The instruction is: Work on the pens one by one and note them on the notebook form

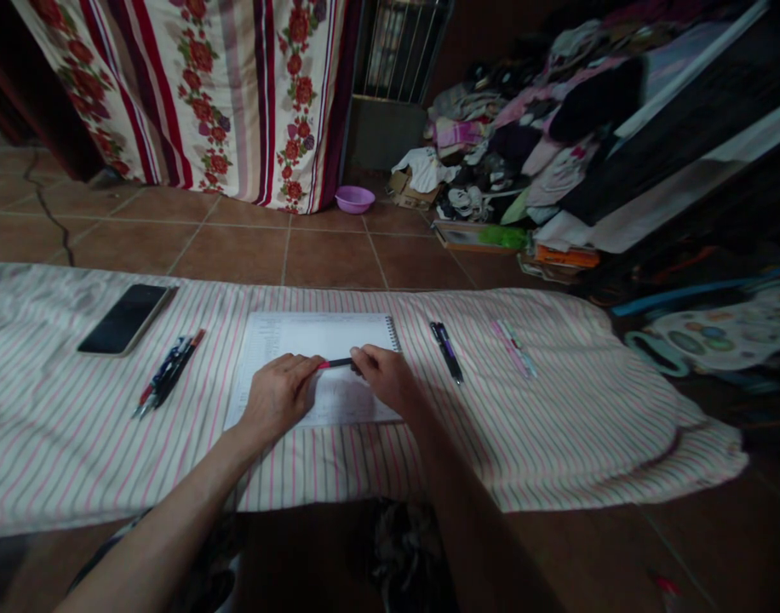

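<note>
A spiral notebook [288, 340] lies open on the pink-striped cloth [556, 409] in front of me. Both hands hover over its lower half and share one pen [336, 363] with a red end and a black body. My left hand [278, 398] pinches the red end with curled fingers. My right hand [385, 379] grips the black end, fingers closed. The pen lies level between them, just above the page.
A dark phone [125, 318] rests at the cloth's left, with several pens [168, 372] beside it. More pens [446, 349] and a pink ruler [514, 348] lie right of the notebook. Beyond are tiled floor, a purple bowl [354, 199], a floral curtain and piled clothes [524, 136].
</note>
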The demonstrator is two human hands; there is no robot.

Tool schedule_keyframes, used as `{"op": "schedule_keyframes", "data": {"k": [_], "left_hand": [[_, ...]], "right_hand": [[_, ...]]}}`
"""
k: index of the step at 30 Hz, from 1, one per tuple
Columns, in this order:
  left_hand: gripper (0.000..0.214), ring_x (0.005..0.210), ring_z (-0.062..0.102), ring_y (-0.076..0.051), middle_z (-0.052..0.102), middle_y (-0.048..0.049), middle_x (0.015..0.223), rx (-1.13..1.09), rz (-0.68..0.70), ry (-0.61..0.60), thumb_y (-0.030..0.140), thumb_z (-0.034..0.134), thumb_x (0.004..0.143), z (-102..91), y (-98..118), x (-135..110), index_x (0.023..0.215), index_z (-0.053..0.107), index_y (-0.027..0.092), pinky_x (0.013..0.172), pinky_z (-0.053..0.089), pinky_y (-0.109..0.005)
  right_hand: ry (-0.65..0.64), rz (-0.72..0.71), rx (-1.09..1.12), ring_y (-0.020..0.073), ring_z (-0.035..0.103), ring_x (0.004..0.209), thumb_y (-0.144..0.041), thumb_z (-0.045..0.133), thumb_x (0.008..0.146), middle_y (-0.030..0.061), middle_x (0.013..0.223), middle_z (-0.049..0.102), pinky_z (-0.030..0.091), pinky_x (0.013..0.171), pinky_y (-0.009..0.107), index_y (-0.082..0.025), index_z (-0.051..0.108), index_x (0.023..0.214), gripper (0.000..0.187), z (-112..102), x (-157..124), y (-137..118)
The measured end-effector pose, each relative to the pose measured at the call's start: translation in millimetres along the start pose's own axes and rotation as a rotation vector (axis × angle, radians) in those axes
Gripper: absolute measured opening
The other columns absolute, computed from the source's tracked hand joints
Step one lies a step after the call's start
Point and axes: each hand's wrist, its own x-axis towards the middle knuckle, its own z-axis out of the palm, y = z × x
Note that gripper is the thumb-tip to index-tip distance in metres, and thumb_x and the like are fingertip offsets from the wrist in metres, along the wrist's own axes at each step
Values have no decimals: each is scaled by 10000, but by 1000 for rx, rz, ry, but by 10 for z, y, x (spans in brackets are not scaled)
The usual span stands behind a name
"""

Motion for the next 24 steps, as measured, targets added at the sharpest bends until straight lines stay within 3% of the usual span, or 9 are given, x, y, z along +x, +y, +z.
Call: {"op": "schedule_keyframes", "data": {"k": [12, 17, 20, 24], "left_hand": [[250, 763, 607, -182, 681, -65, 837, -53, 16, 12, 230, 421, 887, -16, 11, 14, 1014, 622, 150, 694, 481, -305], [271, 771, 616, -178, 682, -54, 838, -63, -99, -26, 257, 392, 891, -2, 18, 18, 1000, 627, 177, 694, 483, -293], [277, 815, 623, -180, 687, -52, 893, -73, -182, -42, 247, 392, 879, 3, 8, 17, 1013, 627, 187, 731, 484, -292], [289, 847, 630, -187, 692, -48, 930, -91, -281, -56, 249, 402, 856, -3, 0, 18, 1020, 633, 192, 755, 486, -294]], "right_hand": [[6, 39, 62, 117, 540, 497, -417, 358, 885, 5, 486, 564, 358, 556, 238, -180, 519, 499, 480, 38, 16, 44], [-27, 122, 244, 140, 618, 593, -470, 340, 887, 57, 640, 667, 436, 570, 237, -156, 653, 716, 475, 56, 18, 61], [-26, 155, 380, 133, 632, 622, -440, 343, 887, 74, 758, 691, 476, 575, 236, -154, 641, 914, 413, 55, 15, 45], [26, 142, 474, 125, 624, 645, -322, 465, 820, 63, 782, 675, 486, 583, 230, -149, 610, 950, 261, 58, 27, 49]]}}
